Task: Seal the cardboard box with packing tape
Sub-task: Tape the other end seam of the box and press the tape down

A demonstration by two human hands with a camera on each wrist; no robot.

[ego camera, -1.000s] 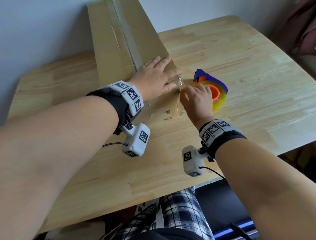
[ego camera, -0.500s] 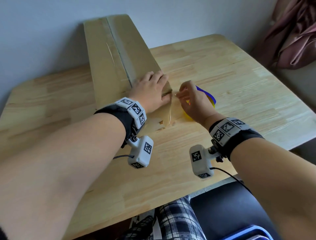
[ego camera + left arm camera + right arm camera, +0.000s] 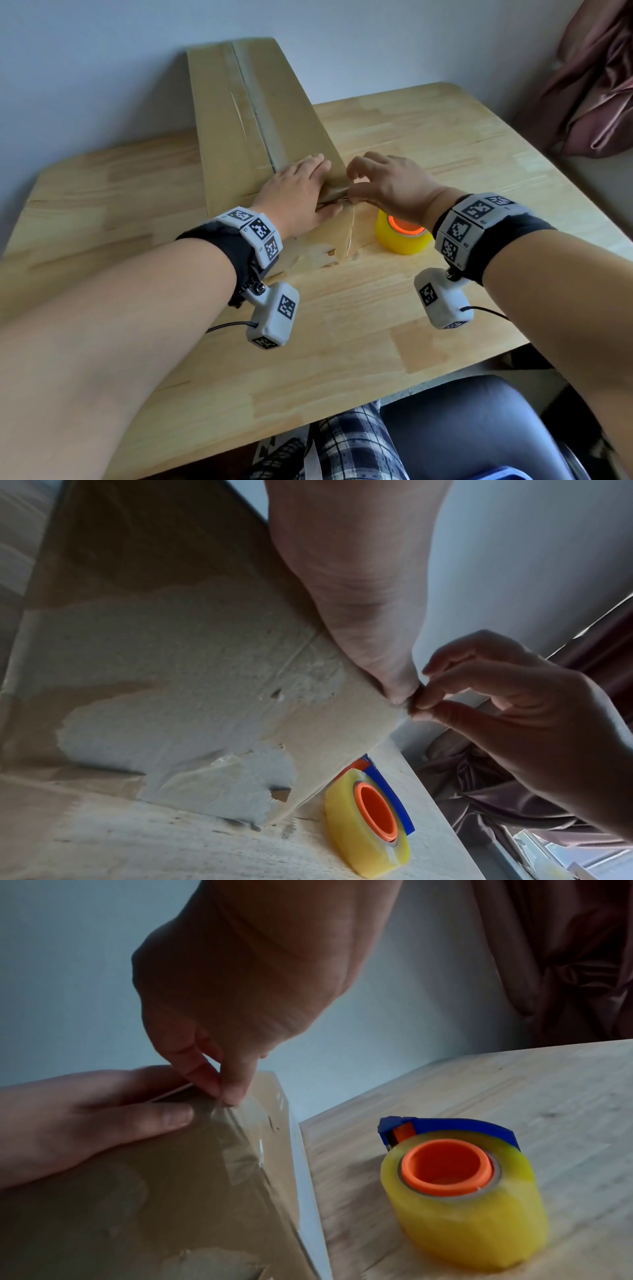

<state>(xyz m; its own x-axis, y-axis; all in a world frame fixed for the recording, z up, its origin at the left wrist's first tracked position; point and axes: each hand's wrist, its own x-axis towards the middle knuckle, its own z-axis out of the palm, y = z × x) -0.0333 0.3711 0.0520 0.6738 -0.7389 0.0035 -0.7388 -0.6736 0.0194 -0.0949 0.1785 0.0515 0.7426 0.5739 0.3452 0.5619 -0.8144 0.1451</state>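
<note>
With the top seam already taped, the cardboard box (image 3: pixel 246 113) at the desk's far edge is held flat by the open left hand (image 3: pixel 296 192) while the clear tape end (image 3: pixel 240 1123) is pinched at its near corner by the right hand (image 3: pixel 387 188), still to be smoothed down.

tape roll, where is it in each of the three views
Head: the tape roll is right of centre on the table, partly hidden under the right hand.
Left wrist: lower middle, on its edge beside the box corner.
Right wrist: lower right, orange core up, blue cutter behind.
Shared landmark: the box corner that both hands meet at, just left of the roll.
</note>
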